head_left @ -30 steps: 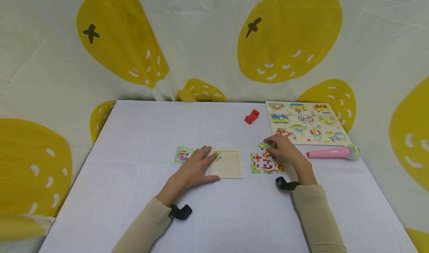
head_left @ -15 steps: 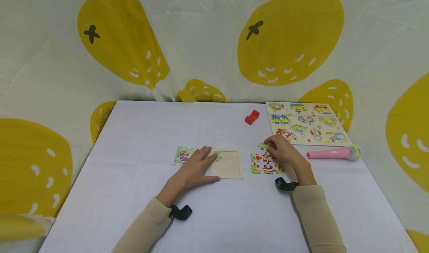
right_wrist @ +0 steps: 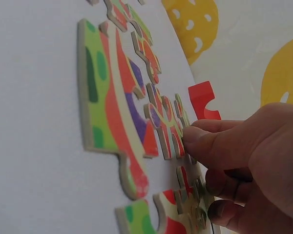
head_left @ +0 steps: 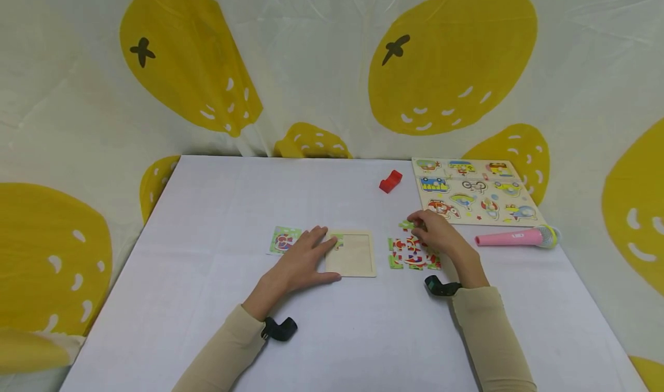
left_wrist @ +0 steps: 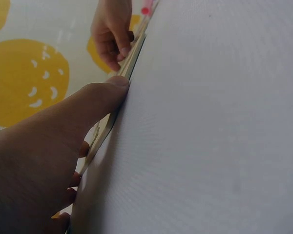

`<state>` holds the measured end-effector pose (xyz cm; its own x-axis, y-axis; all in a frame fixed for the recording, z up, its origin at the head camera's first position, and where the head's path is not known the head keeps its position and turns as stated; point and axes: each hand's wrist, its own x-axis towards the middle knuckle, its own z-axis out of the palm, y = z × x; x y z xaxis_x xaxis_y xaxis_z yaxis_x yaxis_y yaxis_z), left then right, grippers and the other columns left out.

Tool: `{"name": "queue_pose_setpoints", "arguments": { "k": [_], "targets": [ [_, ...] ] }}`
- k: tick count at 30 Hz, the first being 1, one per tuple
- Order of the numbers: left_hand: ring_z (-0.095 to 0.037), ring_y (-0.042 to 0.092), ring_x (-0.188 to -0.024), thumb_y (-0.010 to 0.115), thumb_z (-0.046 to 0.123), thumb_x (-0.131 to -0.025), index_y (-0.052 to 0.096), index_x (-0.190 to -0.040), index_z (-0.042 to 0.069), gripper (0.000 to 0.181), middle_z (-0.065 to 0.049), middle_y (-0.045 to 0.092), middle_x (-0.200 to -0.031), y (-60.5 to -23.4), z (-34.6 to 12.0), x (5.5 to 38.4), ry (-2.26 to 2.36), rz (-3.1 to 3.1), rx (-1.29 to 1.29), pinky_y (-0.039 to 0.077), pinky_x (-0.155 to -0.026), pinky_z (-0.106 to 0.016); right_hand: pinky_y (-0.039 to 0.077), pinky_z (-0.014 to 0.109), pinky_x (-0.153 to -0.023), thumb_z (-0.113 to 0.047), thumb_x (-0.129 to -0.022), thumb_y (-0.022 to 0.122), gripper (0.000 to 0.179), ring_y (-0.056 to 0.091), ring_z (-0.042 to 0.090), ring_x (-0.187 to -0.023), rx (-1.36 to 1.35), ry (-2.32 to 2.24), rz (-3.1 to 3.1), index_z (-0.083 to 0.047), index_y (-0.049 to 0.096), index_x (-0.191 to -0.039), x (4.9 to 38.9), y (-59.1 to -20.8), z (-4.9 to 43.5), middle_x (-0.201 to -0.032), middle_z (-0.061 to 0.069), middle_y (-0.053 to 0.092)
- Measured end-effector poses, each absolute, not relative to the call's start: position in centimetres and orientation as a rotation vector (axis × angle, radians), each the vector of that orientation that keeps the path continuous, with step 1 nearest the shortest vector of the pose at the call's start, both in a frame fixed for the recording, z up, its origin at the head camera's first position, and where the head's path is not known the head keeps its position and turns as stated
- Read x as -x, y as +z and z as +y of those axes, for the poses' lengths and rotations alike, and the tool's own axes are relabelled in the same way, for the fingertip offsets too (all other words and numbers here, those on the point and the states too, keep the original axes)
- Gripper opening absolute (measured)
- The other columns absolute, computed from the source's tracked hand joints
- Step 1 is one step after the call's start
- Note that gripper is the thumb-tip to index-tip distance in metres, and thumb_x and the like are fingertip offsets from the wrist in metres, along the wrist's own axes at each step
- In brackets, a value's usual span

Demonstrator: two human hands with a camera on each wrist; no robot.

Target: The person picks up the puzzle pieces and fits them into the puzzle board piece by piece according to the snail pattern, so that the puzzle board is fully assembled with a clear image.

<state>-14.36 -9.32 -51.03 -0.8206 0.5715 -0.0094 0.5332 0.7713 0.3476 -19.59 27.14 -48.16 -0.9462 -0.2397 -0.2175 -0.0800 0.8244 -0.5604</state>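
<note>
My left hand point(head_left: 301, 260) lies spread over the left side of a shallow square wooden puzzle tray point(head_left: 372, 255); its thumb touches the tray's near edge in the left wrist view. One small green-patterned piece sits in the tray's upper left corner, by the index fingertip. To the right, my right hand point(head_left: 438, 230) is at the far side of a cluster of loose jigsaw pieces point(head_left: 413, 257), red, white and green. Thumb and index finger pinch a jigsaw piece there in the right wrist view, mostly hidden by the fingers. A large green-edged piece point(right_wrist: 98, 92) lies nearer that camera.
A picture card point(head_left: 283, 241) lies left of the tray, partly under the left hand. Behind the pieces are a red block point(head_left: 391, 181) and a wooden vehicle peg board point(head_left: 474, 199). A pink toy microphone point(head_left: 510, 237) lies right of the right hand.
The right hand's fingers shift very slightly at the far edge of the pieces. The left hand and the tray stay put.
</note>
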Motion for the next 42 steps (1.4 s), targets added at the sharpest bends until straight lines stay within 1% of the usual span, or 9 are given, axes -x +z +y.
{"name": "queue_pose_setpoints", "arguments": {
  "k": [3, 5, 8, 13, 20, 27, 31, 38, 42],
  "targets": [
    [-0.024, 0.024, -0.155, 0.064, 0.069, -0.085, 0.042, -0.154, 0.02, 0.087, -0.008, 0.031, -0.164, -50.96, -9.29, 14.35, 0.5, 2.852, -0.892, 0.019, -0.128, -0.039, 0.05, 0.048, -0.097, -0.011, -0.099, 0.06, 0.033, 0.052, 0.029, -0.105, 0.24, -0.799, 2.747, -0.002, 0.058, -0.131, 19.46, -48.07, 27.06, -0.118, 0.016, 0.056],
    [-0.024, 0.024, -0.155, 0.064, 0.069, -0.085, 0.042, -0.154, 0.02, 0.087, -0.008, 0.03, -0.164, -50.9, -9.28, 14.33, 0.492, 2.853, -0.892, 0.019, -0.128, -0.039, 0.048, 0.053, -0.102, -0.012, -0.099, 0.061, 0.033, 0.051, 0.031, -0.11, 0.23, -0.783, 2.76, -0.003, 0.059, -0.131, 19.37, -47.98, 27.06, -0.123, 0.018, 0.054],
    [-0.024, 0.023, -0.155, 0.063, 0.069, -0.086, 0.042, -0.154, 0.02, 0.087, -0.008, 0.031, -0.164, -50.85, -9.27, 14.32, 0.487, 2.855, -0.895, 0.019, -0.128, -0.039, 0.046, 0.056, -0.106, -0.014, -0.098, 0.063, 0.034, 0.051, 0.033, -0.113, 0.21, -0.777, 2.767, -0.004, 0.059, -0.131, 19.34, -47.86, 27.06, -0.127, 0.019, 0.056],
    [-0.025, 0.024, -0.155, 0.064, 0.068, -0.086, 0.042, -0.154, 0.019, 0.086, -0.009, 0.031, -0.163, -50.7, -9.29, 14.26, 0.499, 2.854, -0.9, 0.02, -0.128, -0.04, 0.048, 0.054, -0.104, -0.013, -0.098, 0.064, 0.035, 0.054, 0.031, -0.108, 0.201, -0.787, 2.757, -0.003, 0.059, -0.131, 19.51, -47.96, 27.02, -0.12, 0.017, 0.061],
    [-0.025, 0.024, -0.154, 0.064, 0.068, -0.086, 0.042, -0.154, 0.019, 0.086, -0.009, 0.031, -0.163, -50.68, -9.31, 14.28, 0.503, 2.851, -0.895, 0.021, -0.128, -0.042, 0.05, 0.05, -0.099, -0.012, -0.098, 0.063, 0.034, 0.053, 0.029, -0.103, 0.178, -0.799, 2.746, -0.002, 0.058, -0.131, 19.63, -48.13, 26.89, -0.116, 0.016, 0.059],
    [-0.024, 0.023, -0.155, 0.062, 0.069, -0.086, 0.041, -0.154, 0.021, 0.087, -0.008, 0.029, -0.164, -50.71, -9.29, 14.31, 0.494, 2.848, -0.88, 0.021, -0.128, -0.041, 0.049, 0.051, -0.101, -0.009, -0.097, 0.064, 0.031, 0.051, 0.03, -0.106, 0.204, -0.814, 2.774, -0.001, 0.057, -0.127, 19.61, -48.01, 26.97, -0.118, 0.017, 0.055],
    [-0.024, 0.022, -0.155, 0.063, 0.069, -0.086, 0.041, -0.155, 0.02, 0.087, -0.008, 0.029, -0.165, -50.63, -9.28, 14.28, 0.501, 2.846, -0.877, 0.02, -0.128, -0.041, 0.049, 0.052, -0.1, -0.011, -0.097, 0.065, 0.032, 0.052, 0.03, -0.105, 0.191, -0.841, 2.762, -0.003, 0.056, -0.126, 19.62, -47.86, 27.03, -0.117, 0.017, 0.058],
    [-0.024, 0.023, -0.155, 0.063, 0.068, -0.086, 0.041, -0.154, 0.019, 0.087, -0.008, 0.03, -0.164, -50.65, -9.29, 14.26, 0.514, 2.839, -0.887, 0.019, -0.128, -0.04, 0.05, 0.043, -0.09, -0.012, -0.099, 0.061, 0.028, 0.054, 0.027, -0.098, 0.204, -0.829, 2.776, -0.005, 0.057, -0.126, 19.64, -47.8, 27.05, -0.109, 0.014, 0.061],
    [-0.024, 0.023, -0.155, 0.063, 0.068, -0.086, 0.041, -0.154, 0.019, 0.087, -0.008, 0.03, -0.164, -50.75, -9.28, 14.33, 0.506, 2.838, -0.896, 0.018, -0.128, -0.04, 0.051, 0.042, -0.091, -0.013, -0.101, 0.057, 0.026, 0.054, 0.026, -0.098, 0.225, -0.852, 2.78, -0.006, 0.057, -0.126, 19.57, -47.86, 27.07, -0.109, 0.013, 0.062]
  ]
}}
